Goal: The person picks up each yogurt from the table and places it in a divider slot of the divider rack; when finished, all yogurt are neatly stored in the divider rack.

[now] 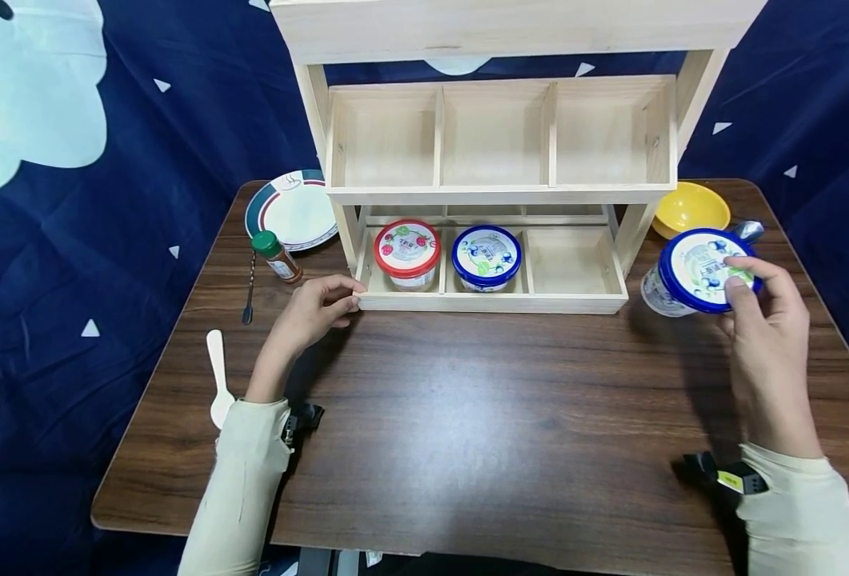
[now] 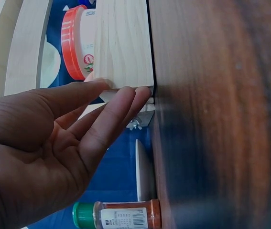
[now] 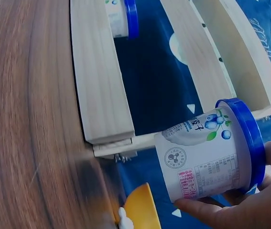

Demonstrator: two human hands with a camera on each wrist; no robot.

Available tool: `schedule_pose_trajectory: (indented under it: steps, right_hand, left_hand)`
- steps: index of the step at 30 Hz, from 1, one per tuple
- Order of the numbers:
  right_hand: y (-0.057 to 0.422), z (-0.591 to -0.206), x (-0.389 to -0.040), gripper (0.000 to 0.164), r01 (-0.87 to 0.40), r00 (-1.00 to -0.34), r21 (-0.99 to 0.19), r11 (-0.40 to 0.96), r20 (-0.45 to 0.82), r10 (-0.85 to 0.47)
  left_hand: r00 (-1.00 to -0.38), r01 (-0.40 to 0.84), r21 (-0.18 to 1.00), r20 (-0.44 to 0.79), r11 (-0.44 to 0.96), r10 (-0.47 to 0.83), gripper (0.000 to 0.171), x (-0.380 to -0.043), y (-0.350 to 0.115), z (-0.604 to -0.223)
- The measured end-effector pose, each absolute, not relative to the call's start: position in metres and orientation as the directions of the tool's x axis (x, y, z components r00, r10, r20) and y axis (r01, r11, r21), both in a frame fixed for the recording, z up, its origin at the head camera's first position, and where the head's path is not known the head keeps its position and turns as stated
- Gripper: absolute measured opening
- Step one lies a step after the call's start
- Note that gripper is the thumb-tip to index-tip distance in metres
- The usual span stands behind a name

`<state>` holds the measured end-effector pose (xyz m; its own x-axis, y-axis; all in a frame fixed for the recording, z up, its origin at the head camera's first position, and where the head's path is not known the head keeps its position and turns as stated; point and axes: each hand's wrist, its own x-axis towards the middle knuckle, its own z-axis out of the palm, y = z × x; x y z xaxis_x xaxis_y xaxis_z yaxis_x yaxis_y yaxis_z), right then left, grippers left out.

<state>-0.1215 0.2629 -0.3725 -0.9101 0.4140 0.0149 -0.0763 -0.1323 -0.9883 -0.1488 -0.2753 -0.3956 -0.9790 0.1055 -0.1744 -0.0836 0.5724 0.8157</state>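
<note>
My right hand [image 1: 770, 336] holds a white yogurt tub [image 3: 202, 155] with a blue lid and blueberry pictures, raised above the table right of the wooden rack. Thumb and fingers grip it around the lid and side. At the front left corner of the lower drawer [image 1: 492, 303], my left hand [image 1: 312, 312] pinches the wood between thumb and fingers. A red-lidded tub [image 1: 407, 250] stands in that drawer's left compartment. Another blue-lidded tub [image 1: 486, 254] occupies the middle one, and the right compartment holds nothing.
An upper tray [image 1: 499, 196] with three compartments sits above the drawer. Left of the rack are a plate [image 1: 254, 210], a green-capped spice jar [image 1: 278, 258], a small dark stirrer [image 1: 249, 292] and a white spoon [image 1: 218, 376]. A yellow bowl [image 1: 692, 210] stands at the back right.
</note>
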Motion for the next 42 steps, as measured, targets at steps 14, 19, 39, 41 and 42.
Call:
schedule_pose_trajectory:
  steps: [14,19,39,41,42]
  right_hand:
    - [0.242,-0.37,-0.13,0.029,-0.084,-0.961,-0.99,-0.114,0.05,0.273]
    - [0.234,-0.369,-0.136,0.029,-0.084,-0.973,-0.988,-0.127,0.054,0.225]
    - [0.201,-0.37,-0.158,0.026,-0.11,-0.992,-0.987,-0.12,0.101,0.08]
    - [0.198,-0.371,-0.159,0.026,-0.107,-0.993,-0.988,-0.116,0.099,0.069]
    - [0.197,-0.371,-0.16,0.025,-0.104,-0.993,-0.989,-0.102,0.098,0.066]
  left_hand:
    - [-0.98,-0.078,0.822,-0.168,0.564,0.109,0.02,-0.148,-0.275,-0.395]
    - [-0.979,-0.078,0.82,-0.171,0.567,0.112,0.02,-0.149,-0.275,-0.396]
    - [-0.982,-0.064,0.836,-0.149,0.545,0.114,0.02,-0.148,-0.276,-0.396]
    - [-0.982,-0.064,0.836,-0.149,0.545,0.114,0.02,-0.148,-0.276,-0.396]
    - [-0.982,-0.063,0.837,-0.149,0.544,0.115,0.02,-0.148,-0.276,-0.397]
